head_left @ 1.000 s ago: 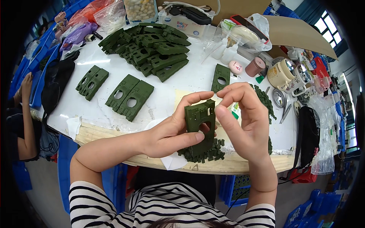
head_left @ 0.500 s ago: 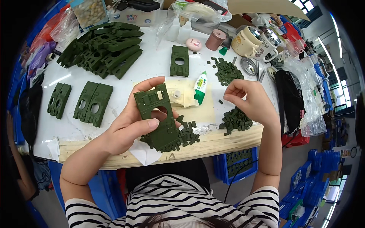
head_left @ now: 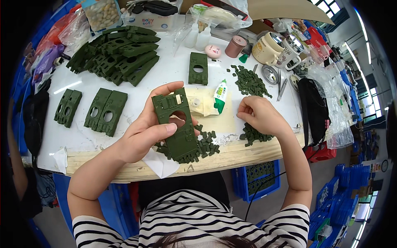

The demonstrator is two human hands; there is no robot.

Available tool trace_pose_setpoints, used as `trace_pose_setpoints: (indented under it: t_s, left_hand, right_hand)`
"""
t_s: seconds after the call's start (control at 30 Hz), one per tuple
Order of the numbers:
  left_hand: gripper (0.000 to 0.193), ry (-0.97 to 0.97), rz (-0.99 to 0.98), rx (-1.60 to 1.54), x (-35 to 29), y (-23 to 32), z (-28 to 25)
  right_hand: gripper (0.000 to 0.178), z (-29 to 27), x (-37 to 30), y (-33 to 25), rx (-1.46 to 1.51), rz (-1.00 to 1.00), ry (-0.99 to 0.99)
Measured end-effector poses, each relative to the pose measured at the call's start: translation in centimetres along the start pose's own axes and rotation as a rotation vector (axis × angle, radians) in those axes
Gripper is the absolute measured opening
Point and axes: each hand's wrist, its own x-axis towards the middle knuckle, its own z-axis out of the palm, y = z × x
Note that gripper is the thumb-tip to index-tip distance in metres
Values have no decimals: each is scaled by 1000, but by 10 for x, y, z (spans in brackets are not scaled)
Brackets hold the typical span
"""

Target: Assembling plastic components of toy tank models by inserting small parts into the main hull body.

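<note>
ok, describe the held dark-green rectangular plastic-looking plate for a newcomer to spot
On the white table, find the pale wooden near edge. Near it, the left hand holds the dark-green plate with a large round hole. Only this one is held; similar plates lie on the table.

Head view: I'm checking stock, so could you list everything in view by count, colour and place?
Table: one, white, centre
Held panel: one, dark green, left hand
Loose panels: five, dark green, left and back centre
Panel heap: uncountable, dark green, far left
Small-piece heaps: three, dark green, near edge and right
Squeeze bottle: one, white and green, centre
Cups: two, cream and whitish, far right
Crates: several, blue, below and around
Other clutter: uncountable, mixed colours, edges
Left hand: one, bare, near centre
Right hand: one, bare, by right heaps
</note>
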Motion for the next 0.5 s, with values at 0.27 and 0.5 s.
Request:
trace_pose_setpoints:
  t_s: [0.27, 0.5]
  left_hand:
    - [77, -22, -1, -50, 2, 1, -7]
    - [75, 26, 5, -56, 1, 5, -7]
  right_hand:
    - [6, 11, -12, -16, -98, -189, 297]
    - [8, -28, 5, -33, -33, -128, 188]
